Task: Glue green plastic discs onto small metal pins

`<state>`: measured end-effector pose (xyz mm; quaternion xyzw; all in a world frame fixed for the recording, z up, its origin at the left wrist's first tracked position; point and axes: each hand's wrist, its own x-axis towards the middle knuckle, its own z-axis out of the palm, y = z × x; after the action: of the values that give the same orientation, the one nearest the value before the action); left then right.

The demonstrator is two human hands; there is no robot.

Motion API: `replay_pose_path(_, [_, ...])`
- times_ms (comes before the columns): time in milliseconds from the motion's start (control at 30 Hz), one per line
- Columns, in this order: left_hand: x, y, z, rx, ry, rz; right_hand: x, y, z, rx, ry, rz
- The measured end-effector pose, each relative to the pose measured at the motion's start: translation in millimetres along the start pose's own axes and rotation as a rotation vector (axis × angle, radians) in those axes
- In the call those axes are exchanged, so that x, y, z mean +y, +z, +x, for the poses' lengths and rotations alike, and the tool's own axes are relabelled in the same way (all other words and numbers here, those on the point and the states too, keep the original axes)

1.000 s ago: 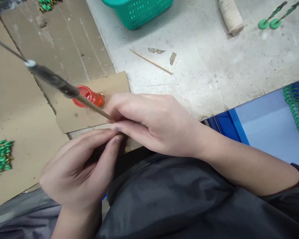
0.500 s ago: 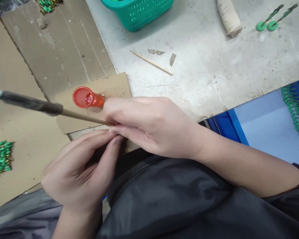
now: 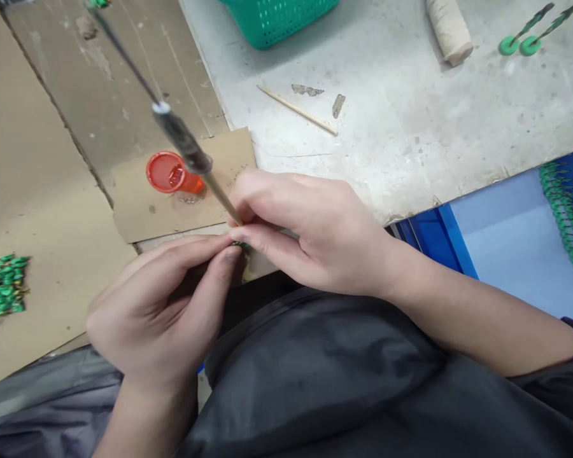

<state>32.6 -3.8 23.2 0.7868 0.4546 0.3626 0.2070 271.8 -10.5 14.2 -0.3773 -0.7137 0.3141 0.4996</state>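
My right hand (image 3: 310,229) is closed in a pinch round a thin wooden-handled tool (image 3: 222,197). The tool slants up and left, with a dark wrapped section, a whitish collar and a thin dark rod beyond it. My left hand (image 3: 162,299) pinches a small green piece (image 3: 241,244) between thumb and fingers. Most of that piece is hidden by the fingertips, so its shape is unclear. The fingertips of both hands meet or nearly meet there. Just behind the tool stands a small red cup (image 3: 165,173) with a shiny inside, on a cardboard piece (image 3: 138,213).
A pile of small green and yellow pieces (image 3: 4,289) lies on cardboard at left. A green basket (image 3: 286,25), a pointed wooden stick (image 3: 298,111), a pale cylinder (image 3: 449,32) and two dark twisted rods on green round bases (image 3: 530,44) are on the white table (image 3: 386,121).
The tool has swung from pointing left to pointing up and left, and its thin rod now shows. A bit of green has come into sight between the fingertips. The view has shifted slightly.
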Motion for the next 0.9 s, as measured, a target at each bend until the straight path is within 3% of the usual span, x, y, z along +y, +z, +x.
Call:
replay_pose_path(333, [-2.1, 0.8, -2.1, 0.000, -0.018, 0.018, -6.8, -4.9, 0.9, -0.103, 0.153, -0.028])
replay_pose_path(533, [-2.0, -0.1, -3.3, 0.001, -0.039, -0.001, -5.6, -2.9, 0.7, -0.072, 0.090, 0.000])
replay_pose_path(733, [-1.3, -0.5, -1.2, -0.019, -0.011, 0.039, -7.4, -2.7, 4.3, -0.106, 0.134, -0.019])
replay_pose_path(900, [0.1, -0.4, 0.1, -0.014, -0.001, 0.014, -4.8, -1.9, 4.6, -0.032, 0.099, 0.035])
